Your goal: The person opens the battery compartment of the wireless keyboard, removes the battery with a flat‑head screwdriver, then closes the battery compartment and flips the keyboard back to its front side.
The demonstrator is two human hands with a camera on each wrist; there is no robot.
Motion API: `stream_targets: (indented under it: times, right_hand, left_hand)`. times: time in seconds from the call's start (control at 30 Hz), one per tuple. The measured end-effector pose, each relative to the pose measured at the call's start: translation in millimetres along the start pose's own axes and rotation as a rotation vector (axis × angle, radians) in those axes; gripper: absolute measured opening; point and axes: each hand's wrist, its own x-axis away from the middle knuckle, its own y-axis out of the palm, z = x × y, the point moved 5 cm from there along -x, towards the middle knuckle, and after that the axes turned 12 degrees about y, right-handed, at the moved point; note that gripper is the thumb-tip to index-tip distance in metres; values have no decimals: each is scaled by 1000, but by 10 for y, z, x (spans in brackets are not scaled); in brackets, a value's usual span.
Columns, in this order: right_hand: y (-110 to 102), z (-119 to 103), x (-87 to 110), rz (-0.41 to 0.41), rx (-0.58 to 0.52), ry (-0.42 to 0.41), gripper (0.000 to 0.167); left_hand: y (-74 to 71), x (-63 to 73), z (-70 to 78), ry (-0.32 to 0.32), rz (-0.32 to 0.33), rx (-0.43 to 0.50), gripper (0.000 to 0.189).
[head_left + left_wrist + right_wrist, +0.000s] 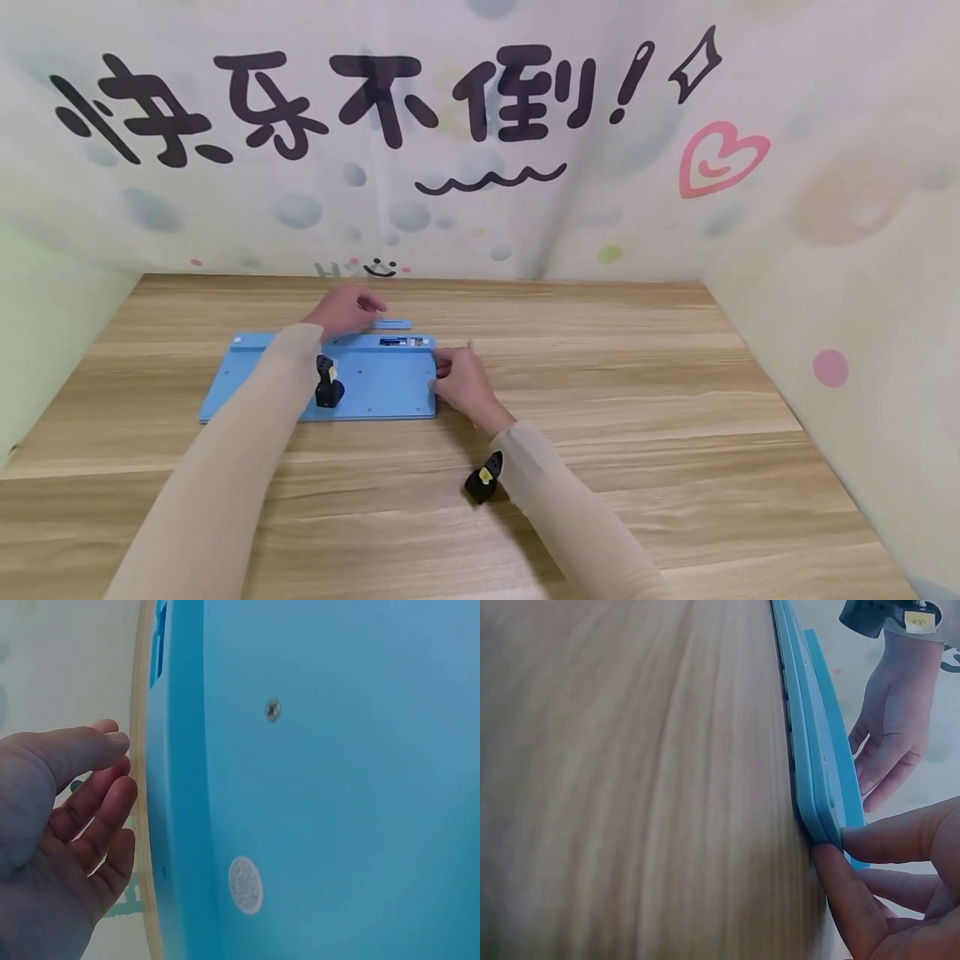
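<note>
A blue keyboard lies face down, its screwed underside showing. At its raised back edge an uncovered battery compartment shows dark and metallic parts, too small to make out. Just behind it lies a slim blue battery cover. My left hand hovers over the back edge beside this cover; in the left wrist view its fingers curve loosely with nothing between them. With thumb and forefinger my right hand pinches the keyboard's right edge, thumb on the upper face, as the right wrist view shows.
The keyboard rests on a wood-grain table. Behind the table hangs a printed white cloth. A small greyish thing, kind unclear, shows just behind my right hand. Black wrist cameras sit on both sleeves.
</note>
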Motion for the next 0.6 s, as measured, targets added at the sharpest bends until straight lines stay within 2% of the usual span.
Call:
stream_targets:
  times: [0.33, 0.6]
  right_hand:
    - [-10, -1, 5, -18, -16, 1, 49]
    - [-4, -7, 4, -19, -18, 1, 49]
  left_hand:
    - [-92, 118, 139, 69, -38, 41, 26]
    - [-124, 172, 131, 100, -51, 53, 21]
